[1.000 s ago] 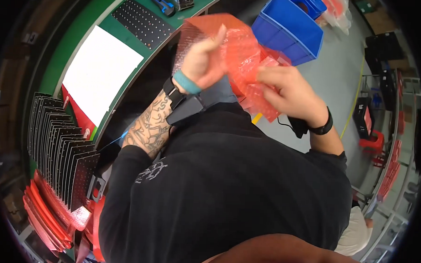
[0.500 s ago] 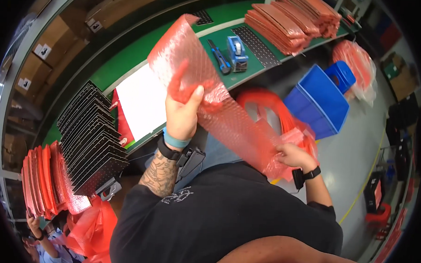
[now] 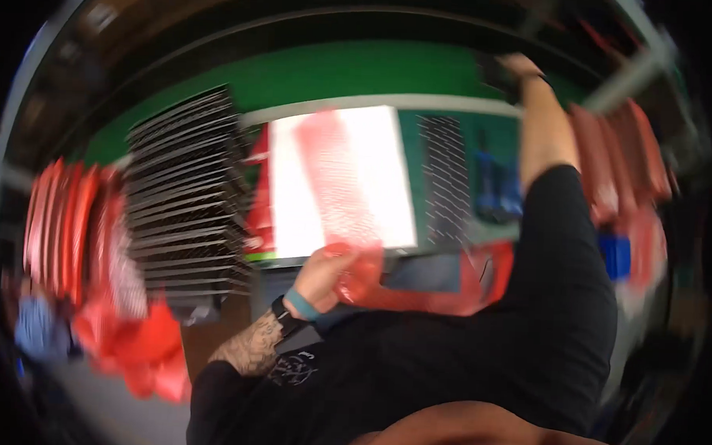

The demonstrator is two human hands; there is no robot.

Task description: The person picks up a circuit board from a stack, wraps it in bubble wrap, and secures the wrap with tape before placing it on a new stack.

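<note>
Head view (heavily motion-blurred): the left hand [image 3: 323, 272] is clenching the near end of a red bubble-wrap sheet [image 3: 338, 183] that is lying lengthwise over the white pad [image 3: 393, 173] on the green bench [image 3: 338, 73]. The right hand [image 3: 518, 71] is reaching up to the far shelf, its grip being impossible to tell. Judged from this, the sheet is only being laid out; nothing is resting on it yet, and the rack of dark flat panels [image 3: 188, 193] is standing just left.

Heavy motion blur throughout, dark fisheye rim, bright glare mid-frame.
</note>
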